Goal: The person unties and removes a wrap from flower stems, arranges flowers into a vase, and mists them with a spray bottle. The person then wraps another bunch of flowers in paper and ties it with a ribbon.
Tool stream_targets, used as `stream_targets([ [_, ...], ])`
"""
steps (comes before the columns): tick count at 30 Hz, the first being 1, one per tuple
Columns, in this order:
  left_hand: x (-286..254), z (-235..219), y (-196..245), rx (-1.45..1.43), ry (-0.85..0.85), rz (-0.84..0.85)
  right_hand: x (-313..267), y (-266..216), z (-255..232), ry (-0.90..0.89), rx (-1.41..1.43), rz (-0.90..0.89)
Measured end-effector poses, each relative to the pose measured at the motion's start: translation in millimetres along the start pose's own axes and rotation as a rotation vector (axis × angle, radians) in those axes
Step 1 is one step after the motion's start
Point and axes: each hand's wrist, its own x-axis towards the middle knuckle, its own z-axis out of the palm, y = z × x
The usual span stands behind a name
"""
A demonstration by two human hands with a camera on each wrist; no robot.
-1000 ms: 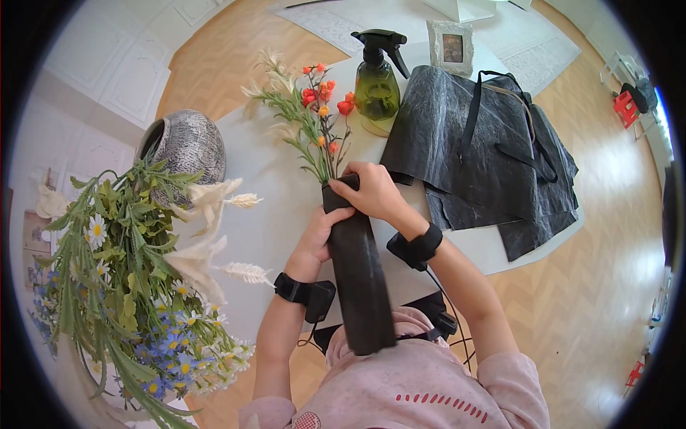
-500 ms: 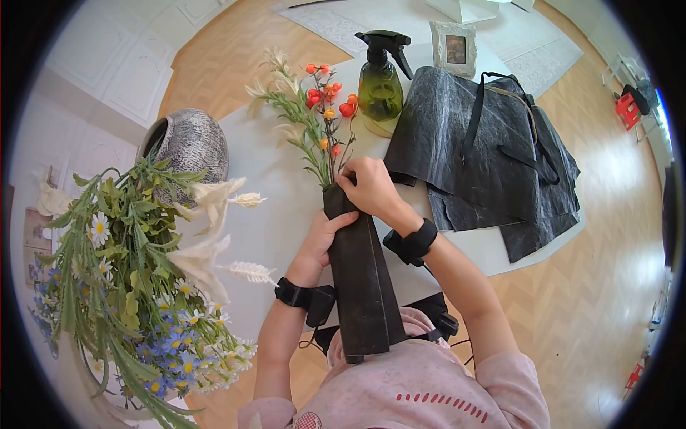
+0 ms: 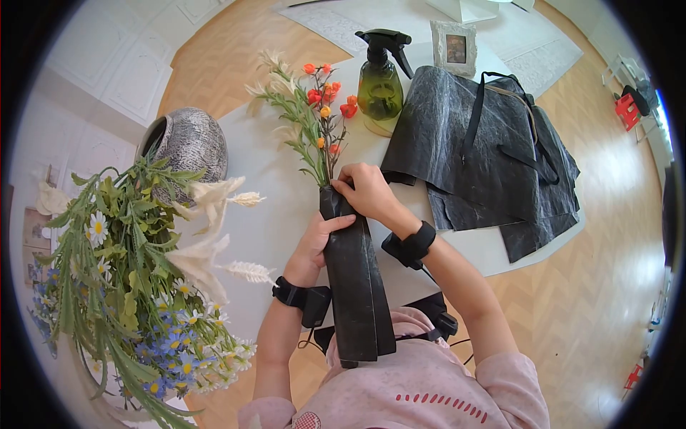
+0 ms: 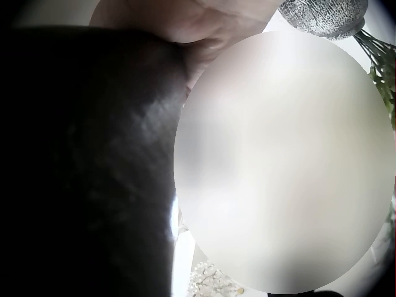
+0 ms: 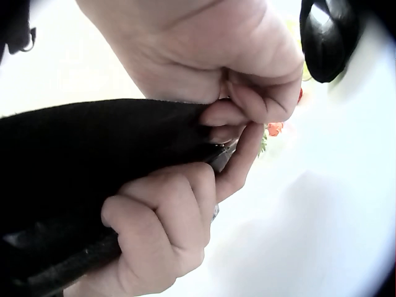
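Note:
A sheet of black wrapping paper (image 3: 354, 300) is folded into a long narrow sleeve around the stems of a small bunch of flowers. Orange-red blooms (image 3: 332, 93) and a green sprig with pale plumes (image 3: 307, 136) stick out of its top. My left hand (image 3: 314, 239) grips the sleeve just below its top, thumb across the front. At the upper edge, my right hand (image 3: 368, 189) pinches the paper between thumb and fingers. In the right wrist view, curled left fingers (image 5: 167, 216) hold the paper from beneath. Dark paper (image 4: 93, 167) fills much of the left wrist view.
A green spray bottle (image 3: 381, 93) and a white picture frame (image 3: 454, 50) stand at the back of the white table (image 3: 250, 150). More black sheets with straps (image 3: 471, 150) lie at right. A textured grey vase (image 3: 196, 146) lies sideways at left, behind a large flower bunch (image 3: 136, 307).
The sleeve has turned, so a lengthwise overlapping edge now shows on its front, and its lower end has shifted slightly left. My right fingers have shifted slightly along the top edge.

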Motion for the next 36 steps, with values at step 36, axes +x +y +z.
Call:
stream_targets([
  [36,20.3,-3.0,1.9,-0.3,-0.081,0.213,-98.5,-29.7,-22.1,-0.055,0.216,0.139],
])
